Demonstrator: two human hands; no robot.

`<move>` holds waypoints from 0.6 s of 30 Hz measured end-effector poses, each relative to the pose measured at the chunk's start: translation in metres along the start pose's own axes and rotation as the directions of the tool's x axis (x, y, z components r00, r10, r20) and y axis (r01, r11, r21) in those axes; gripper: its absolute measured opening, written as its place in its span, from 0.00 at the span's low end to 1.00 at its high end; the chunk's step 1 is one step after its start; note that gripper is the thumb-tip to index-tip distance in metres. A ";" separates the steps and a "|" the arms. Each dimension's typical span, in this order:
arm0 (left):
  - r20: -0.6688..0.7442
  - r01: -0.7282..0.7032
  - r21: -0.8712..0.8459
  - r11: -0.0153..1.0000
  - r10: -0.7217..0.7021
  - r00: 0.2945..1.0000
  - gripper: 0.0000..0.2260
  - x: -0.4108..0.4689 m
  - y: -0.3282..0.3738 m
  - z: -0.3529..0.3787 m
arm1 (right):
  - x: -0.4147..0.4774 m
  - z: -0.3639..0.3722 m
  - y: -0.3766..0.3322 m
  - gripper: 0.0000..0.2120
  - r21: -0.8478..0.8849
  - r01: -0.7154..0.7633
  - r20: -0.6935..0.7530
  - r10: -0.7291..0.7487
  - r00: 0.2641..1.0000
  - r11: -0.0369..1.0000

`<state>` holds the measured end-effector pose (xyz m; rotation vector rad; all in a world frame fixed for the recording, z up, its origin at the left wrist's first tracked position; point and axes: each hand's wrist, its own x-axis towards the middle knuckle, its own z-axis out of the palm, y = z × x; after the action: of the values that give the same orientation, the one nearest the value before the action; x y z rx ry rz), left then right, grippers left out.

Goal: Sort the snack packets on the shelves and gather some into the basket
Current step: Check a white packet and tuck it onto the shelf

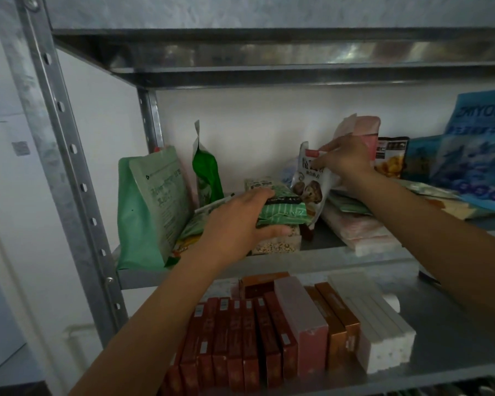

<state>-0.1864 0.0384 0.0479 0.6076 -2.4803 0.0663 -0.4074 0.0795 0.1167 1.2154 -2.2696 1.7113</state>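
Green packet [286,213] gripped by fingers [259,194] of left hand [235,221]; mushroom packet [309,190] pinched by right hand [346,160].

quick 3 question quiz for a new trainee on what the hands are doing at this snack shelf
1. True or false: the left hand holds nothing.
2. The white packet pinched by the right hand pictures: A) mushrooms B) oranges C) fish.
3. Fill in: the red-brown boxes sit one level ____ the two held packets.
Key: 1 false, it grips the green packet. 2 A. 3 below.
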 end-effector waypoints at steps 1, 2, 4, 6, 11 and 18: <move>-0.001 0.006 0.019 1.000 -0.006 1.000 0.35 0.001 0.002 0.000 | -0.002 0.001 -0.002 0.13 0.095 -0.054 0.027 0.052 0.998 0.994; -0.006 0.010 0.038 0.999 -0.010 1.000 0.36 0.001 0.004 0.001 | -0.006 0.001 -0.003 0.11 0.208 -0.101 0.052 0.092 0.994 0.973; -0.024 0.020 0.046 0.999 -0.019 1.000 0.37 0.000 0.006 0.003 | -0.018 0.002 -0.001 0.11 0.476 -0.177 0.116 0.138 0.984 0.861; -0.037 0.038 0.020 0.999 -0.037 0.999 0.36 0.000 0.007 0.005 | -0.031 0.008 0.010 0.13 0.682 -0.226 0.199 0.121 0.972 0.695; -0.064 0.062 -0.057 0.996 -0.066 0.996 0.34 -0.004 0.010 0.010 | -0.048 0.039 0.041 0.19 0.494 -0.213 0.180 0.141 0.973 0.843; -0.086 0.071 -0.065 0.995 -0.077 0.993 0.36 -0.003 0.011 0.015 | -0.084 0.012 0.032 0.18 0.272 0.036 -0.044 -0.025 0.999 0.962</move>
<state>-0.1966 0.0466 0.0343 0.6559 -2.3632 -0.0115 -0.3642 0.1181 0.0468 1.2384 -2.0309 2.0709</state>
